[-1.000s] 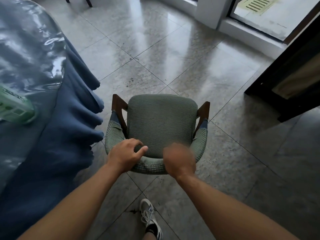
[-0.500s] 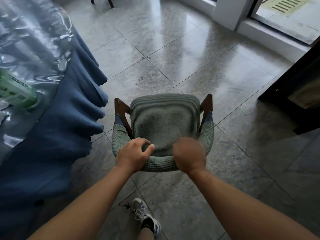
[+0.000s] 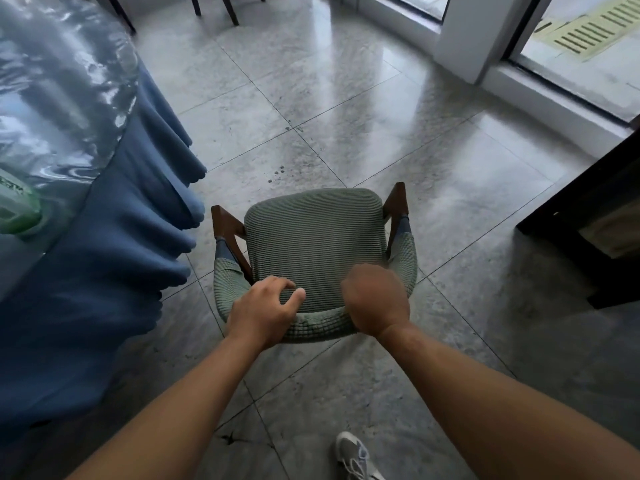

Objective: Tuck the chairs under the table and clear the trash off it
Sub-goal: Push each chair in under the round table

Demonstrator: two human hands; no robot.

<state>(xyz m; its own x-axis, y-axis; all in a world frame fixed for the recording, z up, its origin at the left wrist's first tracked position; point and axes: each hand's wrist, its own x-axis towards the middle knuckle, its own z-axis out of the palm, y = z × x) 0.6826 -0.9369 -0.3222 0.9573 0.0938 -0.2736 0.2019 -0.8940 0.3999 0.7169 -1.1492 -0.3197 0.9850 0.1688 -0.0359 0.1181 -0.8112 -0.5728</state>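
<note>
Grey tiled floor (image 3: 363, 109) bears the green chair (image 3: 315, 244) (beside the blue-draped table (image 3: 104, 237)).

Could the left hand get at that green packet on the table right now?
Probably not at once: the left hand grips the chair back, as does the right hand. Once released, nothing visibly blocks the green packet.

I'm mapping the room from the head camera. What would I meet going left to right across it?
Green packet → blue tablecloth → left hand → right hand, both gripping the chair → dark cabinet.
</note>
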